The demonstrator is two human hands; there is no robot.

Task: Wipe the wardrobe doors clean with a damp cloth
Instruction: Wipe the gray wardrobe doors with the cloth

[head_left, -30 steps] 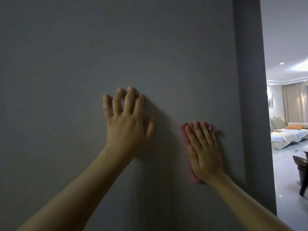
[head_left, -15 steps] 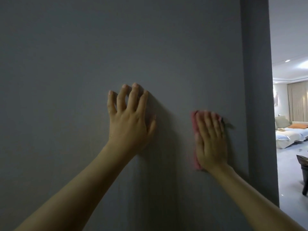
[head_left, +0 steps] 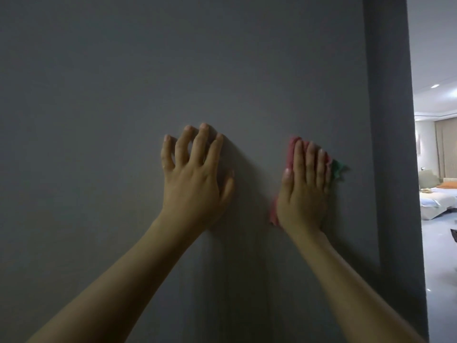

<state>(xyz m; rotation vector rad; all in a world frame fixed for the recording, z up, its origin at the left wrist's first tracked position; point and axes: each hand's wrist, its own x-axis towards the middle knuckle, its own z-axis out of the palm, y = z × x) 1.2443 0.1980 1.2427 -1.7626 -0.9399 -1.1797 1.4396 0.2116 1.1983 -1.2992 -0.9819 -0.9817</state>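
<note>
head view: pink cloth (head_left: 291,154) pinned flat under right hand (head_left: 305,191), left hand (head_left: 195,179) spread bare beside it on grey wardrobe door (head_left: 123,95).

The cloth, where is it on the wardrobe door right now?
The cloth lies flat under the right hand on the wardrobe door, right of the left hand and near the door's right edge.

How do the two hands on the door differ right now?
The left hand touches the door bare, while the right hand presses a pink cloth against it. The left hand's fingers are spread and slightly arched; the right hand's lie straight and close together. Both point upward at about the same height.
</note>
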